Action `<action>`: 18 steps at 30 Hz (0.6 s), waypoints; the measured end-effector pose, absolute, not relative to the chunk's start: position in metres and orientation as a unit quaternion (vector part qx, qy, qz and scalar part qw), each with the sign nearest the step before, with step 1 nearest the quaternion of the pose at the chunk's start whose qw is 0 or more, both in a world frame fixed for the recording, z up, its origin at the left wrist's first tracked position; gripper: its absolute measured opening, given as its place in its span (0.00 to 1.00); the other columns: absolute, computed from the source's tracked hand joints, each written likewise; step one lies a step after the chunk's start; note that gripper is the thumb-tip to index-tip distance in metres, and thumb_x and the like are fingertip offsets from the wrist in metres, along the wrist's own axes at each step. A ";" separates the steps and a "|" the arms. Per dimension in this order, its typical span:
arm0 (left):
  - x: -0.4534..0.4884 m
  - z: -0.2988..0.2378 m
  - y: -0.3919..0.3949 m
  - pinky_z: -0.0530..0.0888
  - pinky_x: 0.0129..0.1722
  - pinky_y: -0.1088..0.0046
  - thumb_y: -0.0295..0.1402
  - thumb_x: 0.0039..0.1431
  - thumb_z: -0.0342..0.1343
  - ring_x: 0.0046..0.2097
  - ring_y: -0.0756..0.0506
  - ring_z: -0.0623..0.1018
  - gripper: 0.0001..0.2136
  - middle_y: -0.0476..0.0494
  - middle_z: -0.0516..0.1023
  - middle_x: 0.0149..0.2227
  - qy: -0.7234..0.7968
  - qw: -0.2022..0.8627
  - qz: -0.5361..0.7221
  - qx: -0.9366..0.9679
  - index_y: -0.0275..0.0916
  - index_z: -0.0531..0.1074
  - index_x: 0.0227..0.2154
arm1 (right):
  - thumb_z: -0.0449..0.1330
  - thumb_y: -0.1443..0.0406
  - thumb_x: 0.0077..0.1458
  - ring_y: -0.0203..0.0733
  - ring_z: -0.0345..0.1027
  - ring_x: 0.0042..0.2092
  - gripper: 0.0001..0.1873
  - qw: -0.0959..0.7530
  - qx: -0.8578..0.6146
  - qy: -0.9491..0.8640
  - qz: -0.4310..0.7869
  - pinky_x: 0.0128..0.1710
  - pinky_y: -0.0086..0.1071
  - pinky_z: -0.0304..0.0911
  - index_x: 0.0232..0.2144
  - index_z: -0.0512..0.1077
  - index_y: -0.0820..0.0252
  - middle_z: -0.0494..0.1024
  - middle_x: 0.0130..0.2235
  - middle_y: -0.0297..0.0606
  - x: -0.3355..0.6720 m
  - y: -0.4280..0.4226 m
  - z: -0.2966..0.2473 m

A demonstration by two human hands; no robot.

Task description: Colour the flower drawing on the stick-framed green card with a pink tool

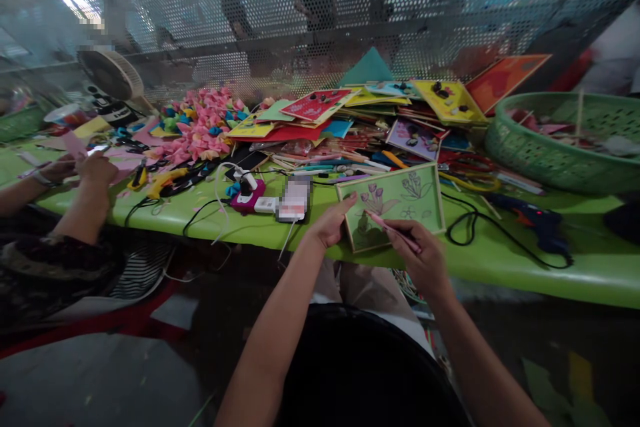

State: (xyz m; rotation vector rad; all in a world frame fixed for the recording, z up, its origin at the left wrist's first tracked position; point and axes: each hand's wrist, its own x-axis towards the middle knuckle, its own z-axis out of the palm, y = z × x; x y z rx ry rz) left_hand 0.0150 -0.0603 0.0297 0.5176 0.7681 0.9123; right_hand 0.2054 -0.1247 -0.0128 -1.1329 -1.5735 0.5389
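A green picture board [400, 203] with a pale wooden frame is tilted up at the table's front edge. Flowers are drawn on it in dark outline, and one cluster at the upper left has purple petals. My left hand [334, 223] grips the board's left edge, thumb on the front; its other fingers are partly hidden behind. My right hand [420, 253] is closed around a pink marker [400, 235], whose tip is at the lower left part of the drawing. Whether the tip touches the board I cannot tell.
Left of the board lie a phone [294, 199] and a purple power adapter [246, 193] with cables. Right are a glue gun [533, 217] and a green basket [555, 153]. Framed pictures [317, 105], pens and pink paper pieces [210, 123] pile behind. A co-worker's hands [95, 170] are at left.
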 end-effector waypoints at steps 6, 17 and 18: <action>0.016 0.028 -0.059 0.75 0.63 0.56 0.37 0.71 0.57 0.53 0.36 0.85 0.20 0.33 0.86 0.50 0.348 0.800 0.424 0.241 0.32 0.77 0.59 | 0.63 0.58 0.66 0.44 0.78 0.38 0.09 0.515 -0.461 -0.688 0.222 0.39 0.37 0.71 0.44 0.81 0.53 0.85 0.39 0.39 0.204 -0.125 -0.010; 0.015 0.020 -0.056 0.77 0.60 0.57 0.41 0.68 0.60 0.52 0.36 0.85 0.19 0.34 0.87 0.46 0.325 0.803 0.420 0.272 0.33 0.80 0.54 | 0.63 0.58 0.66 0.45 0.79 0.39 0.09 0.495 -0.442 -0.711 0.234 0.40 0.37 0.72 0.45 0.80 0.53 0.85 0.39 0.39 0.203 -0.124 -0.007; 0.015 0.019 -0.055 0.77 0.60 0.57 0.41 0.68 0.60 0.52 0.36 0.85 0.20 0.34 0.87 0.46 0.323 0.803 0.421 0.272 0.33 0.80 0.55 | 0.63 0.58 0.66 0.45 0.79 0.39 0.09 0.497 -0.443 -0.709 0.233 0.40 0.37 0.72 0.45 0.80 0.53 0.85 0.40 0.39 0.204 -0.124 -0.009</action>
